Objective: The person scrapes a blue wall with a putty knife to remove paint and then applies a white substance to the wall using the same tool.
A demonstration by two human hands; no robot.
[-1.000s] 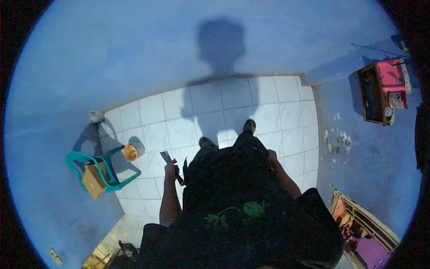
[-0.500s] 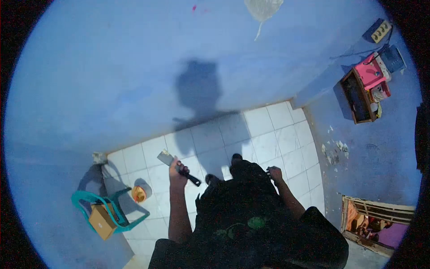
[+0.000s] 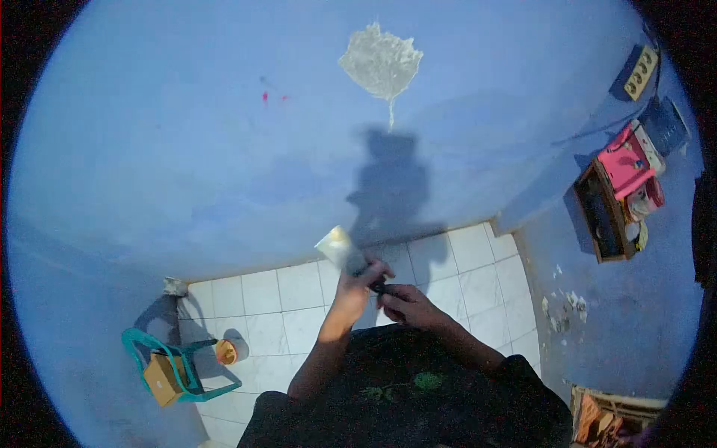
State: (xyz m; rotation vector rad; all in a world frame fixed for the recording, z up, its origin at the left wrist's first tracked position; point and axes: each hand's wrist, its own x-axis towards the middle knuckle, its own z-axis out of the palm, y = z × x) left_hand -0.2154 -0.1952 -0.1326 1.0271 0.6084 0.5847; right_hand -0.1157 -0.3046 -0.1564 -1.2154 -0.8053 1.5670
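Note:
My left hand (image 3: 357, 290) is closed around the black handle of a putty knife (image 3: 337, 249). Its wide blade points up and to the left, with a pale yellowish smear on it. My right hand (image 3: 407, 306) has its fingers closed at the rear end of the same handle, close beside the left; the fingertips are partly hidden. Beyond them stands a blue wall (image 3: 224, 172) with a rough whitish patch (image 3: 382, 61) and a thin drip below it.
At the left is a green plastic chair (image 3: 200, 394) with a cardboard box (image 3: 163, 379), and beside it a small tub (image 3: 228, 351) on white floor tiles (image 3: 261, 334). A wooden shelf (image 3: 603, 220) and a socket strip (image 3: 641, 72) are on the right wall.
My right hand has come in from the right side to the handle held by my left hand. The putty knife has moved right and up. The view has tilted up, showing the whole wall patch.

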